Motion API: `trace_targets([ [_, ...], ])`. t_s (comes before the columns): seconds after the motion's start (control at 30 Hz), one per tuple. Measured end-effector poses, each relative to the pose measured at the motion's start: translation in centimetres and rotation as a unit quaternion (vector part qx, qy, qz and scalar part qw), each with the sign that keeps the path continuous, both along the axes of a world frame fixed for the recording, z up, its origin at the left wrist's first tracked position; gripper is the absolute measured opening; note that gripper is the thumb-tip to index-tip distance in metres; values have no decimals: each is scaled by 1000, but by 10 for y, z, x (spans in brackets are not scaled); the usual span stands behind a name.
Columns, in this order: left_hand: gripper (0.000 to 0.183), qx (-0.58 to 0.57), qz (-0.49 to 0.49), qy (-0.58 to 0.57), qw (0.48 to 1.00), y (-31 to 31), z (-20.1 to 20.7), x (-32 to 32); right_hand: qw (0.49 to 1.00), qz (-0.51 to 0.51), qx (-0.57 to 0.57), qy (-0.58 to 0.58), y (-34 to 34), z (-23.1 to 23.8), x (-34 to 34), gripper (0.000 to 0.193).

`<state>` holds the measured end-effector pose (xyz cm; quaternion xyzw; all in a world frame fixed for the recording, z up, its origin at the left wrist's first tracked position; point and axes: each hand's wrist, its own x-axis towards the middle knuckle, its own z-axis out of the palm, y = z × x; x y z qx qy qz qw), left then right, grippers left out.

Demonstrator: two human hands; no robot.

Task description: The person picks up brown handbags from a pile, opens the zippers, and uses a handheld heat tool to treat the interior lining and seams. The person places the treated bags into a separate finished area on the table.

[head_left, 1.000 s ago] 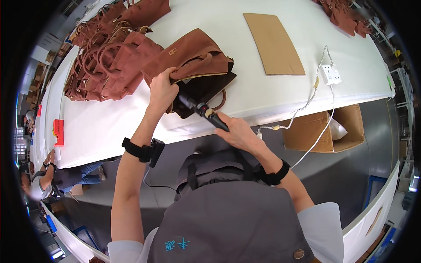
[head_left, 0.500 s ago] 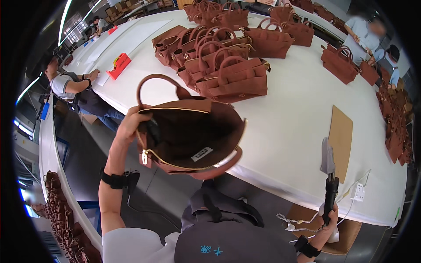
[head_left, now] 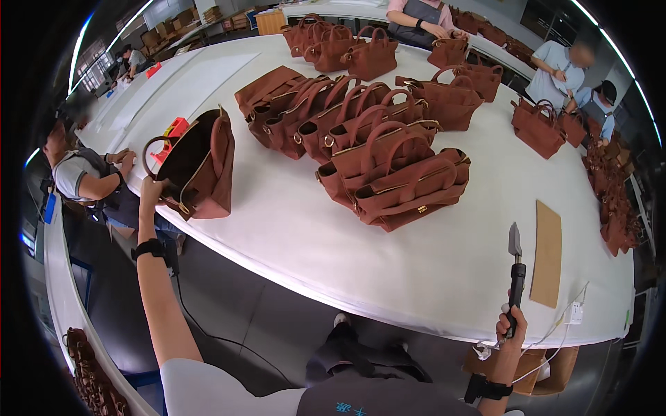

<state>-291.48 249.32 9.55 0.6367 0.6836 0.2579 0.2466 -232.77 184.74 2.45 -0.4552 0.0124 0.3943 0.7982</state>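
Note:
My left hand grips the top edge of a reddish-brown handbag at the left part of the table. The bag's mouth gapes, showing a dark lining and a gold-coloured zip, and its base appears to rest on the tabletop. Near the table's right front edge, my right hand is closed around the black handle of a small iron. Its flat, trowel-shaped metal head points away from me and touches nothing. Several similar handbags stand in a close row at the middle of the table.
A tan board lies right of the iron, near a white power socket with cords. A red-orange dispenser sits behind the held bag. Co-workers stand around the white table; an open carton is below its edge.
My left hand has carried the handbag from in front of me to the far left, onto the table. The iron stays in my right hand. My view has shifted too.

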Motion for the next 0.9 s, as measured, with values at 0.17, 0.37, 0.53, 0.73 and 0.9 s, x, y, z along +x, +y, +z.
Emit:
trace_targets([
  [0.17,47,186,4,249,950,69,-76,-1,999,-37,-22,13,-6,1,-19,50],
  [0.37,56,125,81,236,960,53,-48,23,998,-48,-33,4,-3,2,-24,50],
  [0.53,33,460,-179,46,868,-54,-7,181,999,-44,16,18,-1,-1,-18,50],
  [0.73,37,204,-521,-138,818,-198,-49,399,996,-17,80,32,38,19,-8,35],
  [0.9,66,198,-512,-21,836,-200,-73,452,988,-4,153,-2,24,35,-8,38],
])
